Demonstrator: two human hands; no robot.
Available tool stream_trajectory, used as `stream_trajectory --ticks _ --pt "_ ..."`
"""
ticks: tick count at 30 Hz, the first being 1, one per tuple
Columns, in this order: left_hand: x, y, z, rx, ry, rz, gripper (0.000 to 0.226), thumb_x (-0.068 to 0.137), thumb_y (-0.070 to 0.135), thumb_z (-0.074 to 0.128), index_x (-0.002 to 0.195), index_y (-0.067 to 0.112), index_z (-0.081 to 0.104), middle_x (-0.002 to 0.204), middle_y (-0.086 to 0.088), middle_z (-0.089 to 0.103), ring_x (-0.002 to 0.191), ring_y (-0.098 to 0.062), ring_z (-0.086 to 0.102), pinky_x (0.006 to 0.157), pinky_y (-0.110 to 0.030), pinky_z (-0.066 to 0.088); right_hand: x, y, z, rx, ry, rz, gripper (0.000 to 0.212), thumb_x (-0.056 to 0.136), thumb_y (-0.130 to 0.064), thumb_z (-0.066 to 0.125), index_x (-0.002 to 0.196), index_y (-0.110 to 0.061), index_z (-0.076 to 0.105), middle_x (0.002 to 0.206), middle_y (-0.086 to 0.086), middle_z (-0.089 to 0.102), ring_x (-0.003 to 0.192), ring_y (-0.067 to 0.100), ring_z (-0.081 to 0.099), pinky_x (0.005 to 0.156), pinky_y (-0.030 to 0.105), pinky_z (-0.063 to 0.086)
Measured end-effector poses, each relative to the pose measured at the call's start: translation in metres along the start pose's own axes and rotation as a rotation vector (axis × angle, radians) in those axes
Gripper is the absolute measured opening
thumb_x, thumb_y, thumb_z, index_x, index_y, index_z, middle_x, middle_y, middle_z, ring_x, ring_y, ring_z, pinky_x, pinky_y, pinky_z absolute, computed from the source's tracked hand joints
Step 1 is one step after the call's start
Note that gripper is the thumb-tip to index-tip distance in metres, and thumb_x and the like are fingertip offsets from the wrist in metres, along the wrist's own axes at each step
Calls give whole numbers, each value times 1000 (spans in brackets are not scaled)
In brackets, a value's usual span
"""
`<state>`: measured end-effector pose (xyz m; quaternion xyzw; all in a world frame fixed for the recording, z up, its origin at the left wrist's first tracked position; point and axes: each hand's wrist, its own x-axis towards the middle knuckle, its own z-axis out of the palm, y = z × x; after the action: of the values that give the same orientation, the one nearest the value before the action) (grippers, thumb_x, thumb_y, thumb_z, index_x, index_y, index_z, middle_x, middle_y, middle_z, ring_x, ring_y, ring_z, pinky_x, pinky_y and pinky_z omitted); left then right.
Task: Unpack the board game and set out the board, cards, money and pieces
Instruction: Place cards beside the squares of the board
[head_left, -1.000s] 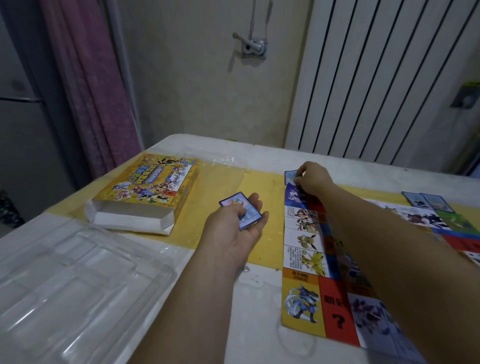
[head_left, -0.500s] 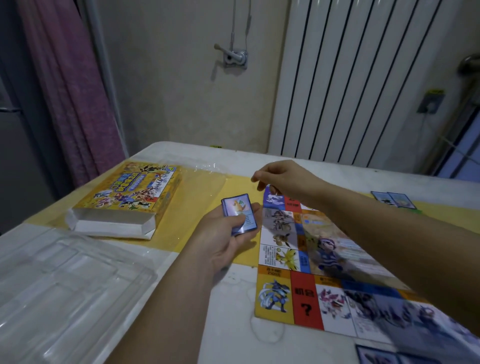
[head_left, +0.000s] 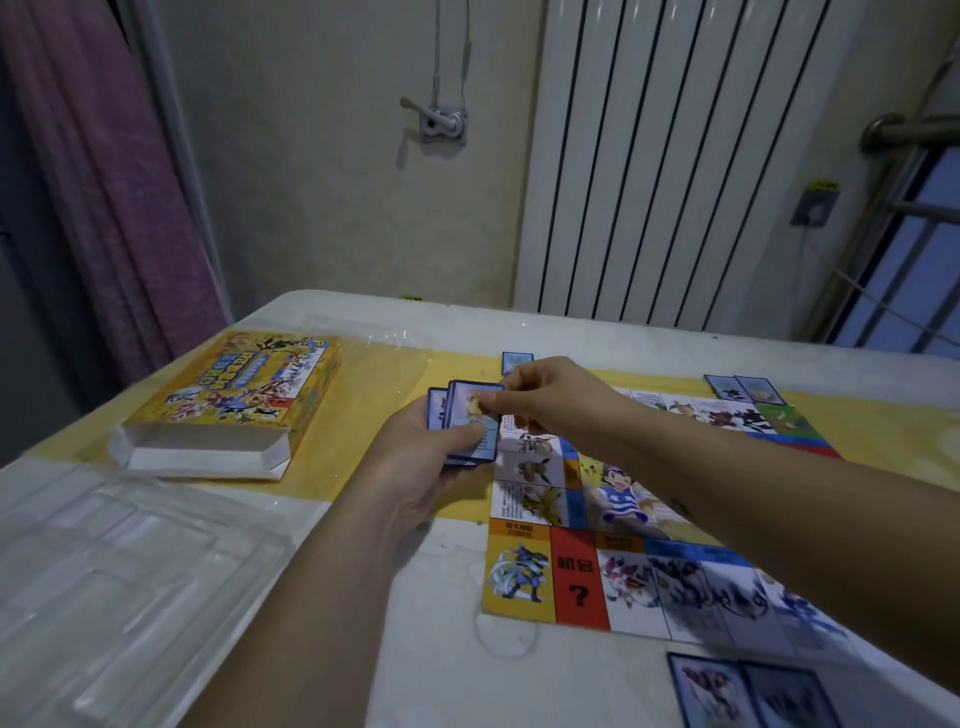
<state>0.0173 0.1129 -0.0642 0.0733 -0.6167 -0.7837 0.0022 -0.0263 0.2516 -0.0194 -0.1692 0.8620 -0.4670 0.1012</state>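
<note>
Board (head_left: 579, 571): "?" | left hand (head_left: 415, 462) grips cards (head_left: 467, 402) | right hand (head_left: 545, 400) pinches one

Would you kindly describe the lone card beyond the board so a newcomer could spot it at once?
Find the colourful game board on the table and follow its left edge to the far corner. Just past the right hand, a blue-bordered card lies on the yellow cloth. It lies alone, unlike the paired cards elsewhere.
</note>
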Motion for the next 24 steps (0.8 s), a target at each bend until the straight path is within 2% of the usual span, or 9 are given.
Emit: stream_trajectory --ticks 4,7,9,12,16,20,22,24 --pt "-2 4 -9 -12 -1 -75 18 88 2 60 100 15 61 87 -6 68 74 -17 63 56 -24 50 -1 2 6 22 -23 39 20 89 -28 63 73 -16 66 66 -5 54 62 10 47 58 22 40" --pt "-7 8 -17 -140 -53 -173 16 92 3 54 105 9 61 96 -15 68 84 -23 66 59 -31 58 -3 4 14 75 -29 62 17 90 -26 63 76 -17 66 69 -5 56 65 9 48 59 21 42" --pt "-9 11 -20 -170 -88 -192 19 93 1 50 109 6 59 101 -20 67 84 -27 68 59 -32 60 -5 8 20 115 -18 58 17 90 -25 62 76 -18 67 69 -5 56 65 9 48 57 20 41" --pt "-12 11 -21 -101 -128 -151 24 92 -3 50 114 5 57 97 -18 68 72 -20 71 56 -27 58 -11 16 29 232 1 99 13 92 -23 60 88 -15 69 71 -2 55 63 10 45 55 19 39" --pt "-11 6 -14 -36 -159 -110 27 92 -5 50 114 9 57 97 -13 69 70 -18 71 59 -24 58 -22 22 28 335 55 133 12 89 -21 64 94 -12 69 73 3 56 57 9 45 55 21 43" --pt "-10 -1 -1 7 -165 -73 31 91 -5 51 117 11 57 108 -15 67 89 -24 69 73 -29 57 -35 27 16 361 117 137 29 85 -20 70 107 -3 62 87 9 61 67 14 54 57 20 49" --pt "-13 -2 8 17 -180 -61 29 91 -5 52 114 11 58 108 -15 67 93 -26 67 75 -31 56 -45 28 11 367 162 133 28 83 -19 71 104 -5 60 88 8 61 70 15 57 58 20 50" --pt "-17 -3 17 32 -208 -49 26 90 -5 54 108 12 60 98 -12 70 83 -21 68 65 -28 57 -55 30 5 366 205 122 19 83 -18 72 96 -11 59 86 7 62 69 13 58 57 17 50"
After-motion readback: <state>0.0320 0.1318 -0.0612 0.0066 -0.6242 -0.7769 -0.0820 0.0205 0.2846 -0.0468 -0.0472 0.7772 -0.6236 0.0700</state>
